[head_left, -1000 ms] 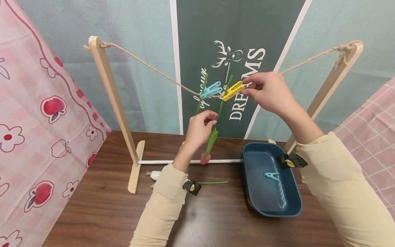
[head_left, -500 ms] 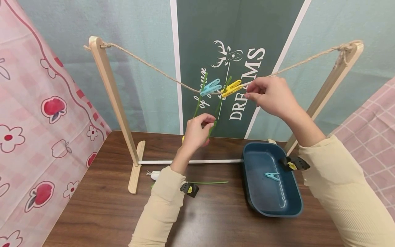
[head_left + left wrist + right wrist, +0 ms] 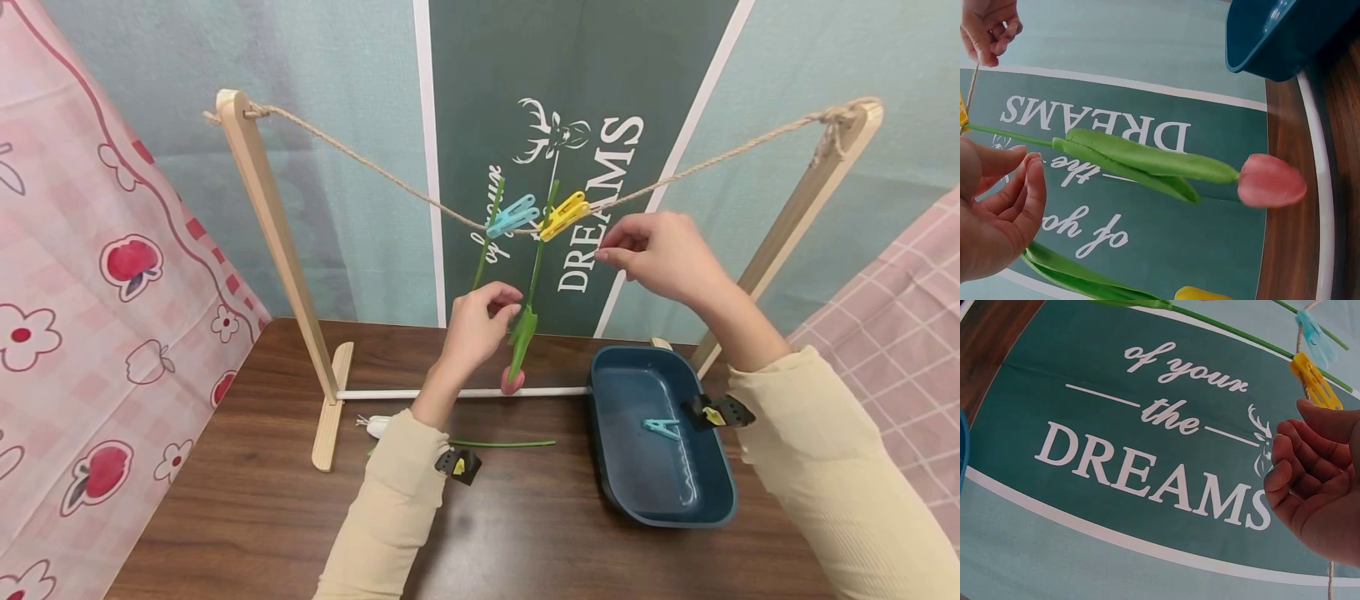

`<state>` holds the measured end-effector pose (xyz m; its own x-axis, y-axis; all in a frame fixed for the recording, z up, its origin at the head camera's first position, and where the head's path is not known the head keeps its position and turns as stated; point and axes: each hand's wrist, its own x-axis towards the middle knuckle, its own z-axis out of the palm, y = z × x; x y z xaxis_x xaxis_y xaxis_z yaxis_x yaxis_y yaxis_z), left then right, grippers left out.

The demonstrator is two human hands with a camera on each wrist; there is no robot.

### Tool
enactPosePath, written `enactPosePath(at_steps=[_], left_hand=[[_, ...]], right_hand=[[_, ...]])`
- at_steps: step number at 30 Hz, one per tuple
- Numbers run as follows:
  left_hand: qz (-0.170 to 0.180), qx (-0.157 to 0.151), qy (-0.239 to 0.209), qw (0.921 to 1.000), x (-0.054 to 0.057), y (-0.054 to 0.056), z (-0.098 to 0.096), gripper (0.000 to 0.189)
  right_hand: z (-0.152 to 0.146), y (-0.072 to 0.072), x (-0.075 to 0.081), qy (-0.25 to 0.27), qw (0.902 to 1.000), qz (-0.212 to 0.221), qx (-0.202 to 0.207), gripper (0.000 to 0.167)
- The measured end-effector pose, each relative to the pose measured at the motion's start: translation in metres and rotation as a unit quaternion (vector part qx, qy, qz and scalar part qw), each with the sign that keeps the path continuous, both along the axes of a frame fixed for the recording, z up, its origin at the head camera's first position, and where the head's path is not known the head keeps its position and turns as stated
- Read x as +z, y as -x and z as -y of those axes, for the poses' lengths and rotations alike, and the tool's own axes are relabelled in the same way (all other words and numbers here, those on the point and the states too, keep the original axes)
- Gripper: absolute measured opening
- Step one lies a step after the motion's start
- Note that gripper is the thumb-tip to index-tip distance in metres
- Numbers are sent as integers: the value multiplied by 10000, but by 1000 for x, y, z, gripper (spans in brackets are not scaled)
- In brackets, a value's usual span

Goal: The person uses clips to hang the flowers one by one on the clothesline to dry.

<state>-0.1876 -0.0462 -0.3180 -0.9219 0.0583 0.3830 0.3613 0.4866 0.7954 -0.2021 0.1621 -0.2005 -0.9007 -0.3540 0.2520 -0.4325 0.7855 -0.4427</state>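
Note:
A pink tulip (image 3: 513,382) hangs bloom down, its stem clipped to the rope (image 3: 705,162) by a yellow clothespin (image 3: 566,217). To its left, a light blue clothespin (image 3: 513,217) clips a second stem, whose yellow bloom (image 3: 1200,294) shows in the left wrist view. My left hand (image 3: 480,329) is beside the pink tulip's stem, fingers loosely bent, thumb near the fingertips, holding nothing. Below and right of the yellow clothespin, my right hand (image 3: 660,254) hovers with loosely curled fingers and nothing in them.
Wooden posts (image 3: 277,242) carry the rope, joined low down by a white rod (image 3: 405,394). A white tulip (image 3: 375,426) lies on the brown table (image 3: 525,533), partly hidden by my left sleeve. At right stands a dark blue bin (image 3: 660,517) holding another light blue clothespin (image 3: 662,428).
My right hand has come off the yellow clothespin and dropped slightly. My left hand has let go of the pink tulip's stem and moved a little left and down; the tulip hangs free.

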Motion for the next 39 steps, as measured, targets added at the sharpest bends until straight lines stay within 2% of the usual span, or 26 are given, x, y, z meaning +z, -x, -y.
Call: enactPosePath(at_steps=[9,25,39], left_hand=[[24,-57,-67,10000,-4,-2,3,8],[350,-157,-40,9993,-14,-8,8,6],[471,-203,131,9986,-20,-11,12,5]], right_hand=[[-8,-1,-13,-37,9994,318,94,15],[-26,-3,-30,-148,9979,578,232,11],[-43,-2,-44,-310,9956,781,423,11]])
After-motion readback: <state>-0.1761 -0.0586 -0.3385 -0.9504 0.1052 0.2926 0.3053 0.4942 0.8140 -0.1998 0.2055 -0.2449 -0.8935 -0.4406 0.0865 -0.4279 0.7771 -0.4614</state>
